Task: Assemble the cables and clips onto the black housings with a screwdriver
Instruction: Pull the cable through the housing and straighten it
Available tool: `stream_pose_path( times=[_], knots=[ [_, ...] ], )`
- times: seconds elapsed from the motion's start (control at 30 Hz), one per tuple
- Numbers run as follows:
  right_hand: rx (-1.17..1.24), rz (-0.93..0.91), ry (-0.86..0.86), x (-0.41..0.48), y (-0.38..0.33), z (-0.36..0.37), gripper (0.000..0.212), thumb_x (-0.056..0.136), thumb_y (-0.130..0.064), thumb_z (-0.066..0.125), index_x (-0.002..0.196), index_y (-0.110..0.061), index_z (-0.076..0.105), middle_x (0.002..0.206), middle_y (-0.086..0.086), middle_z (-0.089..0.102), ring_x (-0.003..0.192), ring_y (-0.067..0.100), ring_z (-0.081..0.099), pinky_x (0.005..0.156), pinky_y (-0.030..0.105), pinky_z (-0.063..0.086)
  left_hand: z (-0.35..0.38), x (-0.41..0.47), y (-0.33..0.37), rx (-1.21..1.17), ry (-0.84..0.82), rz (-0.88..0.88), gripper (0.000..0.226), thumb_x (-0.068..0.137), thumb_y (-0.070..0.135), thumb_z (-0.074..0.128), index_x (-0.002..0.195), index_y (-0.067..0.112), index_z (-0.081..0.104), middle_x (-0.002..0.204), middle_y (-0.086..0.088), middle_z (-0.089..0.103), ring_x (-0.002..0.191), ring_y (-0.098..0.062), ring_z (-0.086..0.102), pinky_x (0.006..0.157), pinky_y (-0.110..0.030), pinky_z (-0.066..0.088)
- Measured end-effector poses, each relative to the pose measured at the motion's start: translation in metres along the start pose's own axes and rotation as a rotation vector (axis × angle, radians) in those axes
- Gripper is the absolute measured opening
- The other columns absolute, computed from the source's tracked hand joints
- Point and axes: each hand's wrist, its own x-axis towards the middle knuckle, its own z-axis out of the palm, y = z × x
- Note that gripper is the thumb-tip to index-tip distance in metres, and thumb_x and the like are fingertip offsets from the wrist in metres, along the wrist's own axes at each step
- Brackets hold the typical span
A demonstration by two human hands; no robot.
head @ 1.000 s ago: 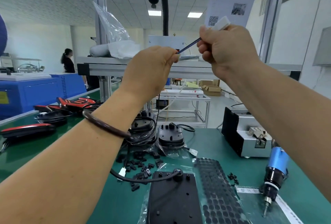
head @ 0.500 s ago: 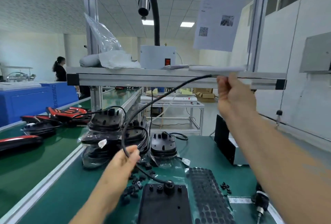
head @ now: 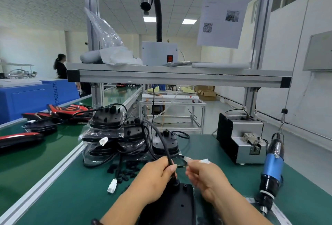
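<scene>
A black housing (head: 181,205) lies flat on the green bench in front of me. A black cable (head: 158,135) loops up from its top edge. My left hand (head: 156,178) grips this cable just above the housing. My right hand (head: 206,179) pinches the cable's thin end wires near the white connector (head: 197,161). Small black clips (head: 125,170) lie scattered to the left of the housing. The blue electric screwdriver (head: 273,169) hangs at the right, held by neither hand.
A stack of bagged black housings with cables (head: 115,135) stands behind the clips. A loose white connector (head: 112,186) lies at the left. A grey screw feeder box (head: 242,140) sits at the right rear. Red and black parts (head: 53,115) rest on the conveyor at left.
Both hands have come down from shelf height to just above the housing. The right hand, which held the cable end stretched up high, now holds it close beside the left hand.
</scene>
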Motion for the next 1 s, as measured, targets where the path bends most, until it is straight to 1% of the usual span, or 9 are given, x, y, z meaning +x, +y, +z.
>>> stream_pose_path(
  times=[0.07, 0.13, 0.2, 0.27, 0.4, 0.5, 0.7, 0.8, 1.0],
  knots=[
    [-0.186, -0.038, -0.038, -0.001, -0.001, -0.005, 0.022, 0.081, -0.018, 0.076, 0.097, -0.007, 0.065, 0.081, 0.006, 0.067, 0.064, 0.014, 0.058, 0.058, 0.023, 0.048, 0.000, 0.004, 0.002, 0.048, 0.013, 0.019, 0.020, 0.096, 0.044, 0.047, 0.082, 0.030, 0.053, 0.076, 0.012, 0.064, 0.071, -0.005, 0.058, 0.073, -0.024, 0.048],
    [-0.421, -0.143, -0.004, -0.006, -0.006, -0.009, 0.048, 0.075, -0.035, 0.080, 0.113, -0.010, 0.063, 0.110, 0.008, 0.067, 0.095, 0.021, 0.064, 0.084, 0.035, 0.052, 0.000, 0.006, 0.002, 0.086, 0.006, 0.028, 0.025, 0.096, 0.044, 0.047, 0.081, 0.024, 0.052, 0.070, 0.009, 0.060, 0.066, -0.008, 0.054, 0.066, -0.024, 0.045],
    [-0.763, -0.248, 0.154, -0.010, -0.015, -0.012, 0.074, 0.075, -0.050, 0.075, 0.135, -0.016, 0.048, 0.137, 0.009, 0.046, 0.124, 0.028, 0.046, 0.105, 0.043, 0.039, -0.001, 0.008, 0.002, 0.106, -0.006, 0.032, 0.033, 0.096, 0.045, 0.048, 0.072, 0.022, 0.045, 0.063, 0.007, 0.053, 0.058, -0.008, 0.046, 0.059, -0.025, 0.039],
    [-0.957, -0.410, 0.282, -0.020, -0.024, -0.009, 0.082, 0.081, -0.054, 0.067, 0.147, -0.022, 0.032, 0.147, 0.004, 0.030, 0.134, 0.025, 0.032, 0.109, 0.042, 0.030, -0.002, 0.007, 0.000, 0.093, -0.016, 0.035, 0.038, 0.094, 0.045, 0.050, 0.066, 0.023, 0.039, 0.059, 0.008, 0.050, 0.053, -0.005, 0.040, 0.056, -0.023, 0.036],
    [-0.787, -0.557, -0.168, -0.041, -0.028, 0.012, 0.021, 0.089, -0.039, 0.063, 0.102, -0.026, 0.072, 0.103, 0.005, 0.070, 0.089, 0.012, 0.063, 0.084, 0.032, 0.050, -0.005, 0.004, -0.004, -0.025, -0.059, 0.034, 0.031, 0.092, 0.043, 0.057, 0.069, 0.022, 0.053, 0.056, 0.011, 0.048, 0.054, -0.005, 0.038, 0.057, -0.023, 0.036],
    [-0.729, -0.514, -0.352, -0.043, -0.024, 0.024, 0.014, 0.090, -0.025, 0.065, 0.078, -0.020, 0.068, 0.063, -0.006, 0.064, 0.061, 0.006, 0.054, 0.063, 0.023, 0.049, -0.008, -0.003, -0.009, -0.126, -0.086, -0.025, 0.024, 0.087, 0.040, 0.066, 0.070, 0.022, 0.067, 0.056, 0.010, 0.049, 0.055, -0.005, 0.040, 0.058, -0.023, 0.036],
    [-0.730, -0.611, -0.311, -0.036, -0.015, 0.025, 0.020, 0.093, -0.022, 0.059, 0.074, -0.024, 0.055, 0.063, -0.010, 0.052, 0.056, 0.004, 0.048, 0.059, 0.020, 0.045, -0.004, -0.022, -0.010, -0.203, 0.010, -0.064, 0.022, 0.071, 0.032, 0.083, 0.067, 0.050, 0.071, 0.078, 0.014, 0.070, 0.066, 0.005, 0.060, 0.065, -0.010, 0.045],
    [-0.635, -0.571, -0.379, -0.039, -0.009, 0.024, 0.014, 0.094, -0.019, 0.059, 0.080, -0.023, 0.059, 0.062, -0.011, 0.052, 0.053, 0.001, 0.049, 0.058, 0.020, 0.044, 0.002, -0.023, -0.009, -0.199, 0.102, -0.031, 0.030, 0.073, 0.026, 0.082, 0.058, 0.048, 0.067, 0.066, 0.009, 0.063, 0.059, 0.004, 0.054, 0.060, -0.010, 0.040],
    [-0.856, -0.678, -0.459, -0.040, -0.015, 0.023, 0.020, 0.091, -0.022, 0.062, 0.074, -0.030, 0.058, 0.057, -0.020, 0.054, 0.053, -0.003, 0.044, 0.056, 0.011, 0.038, 0.004, -0.023, -0.010, -0.148, 0.132, 0.011, 0.036, 0.074, 0.027, 0.080, 0.051, 0.046, 0.060, 0.062, 0.008, 0.056, 0.059, 0.001, 0.051, 0.059, -0.013, 0.038]
  ],
)
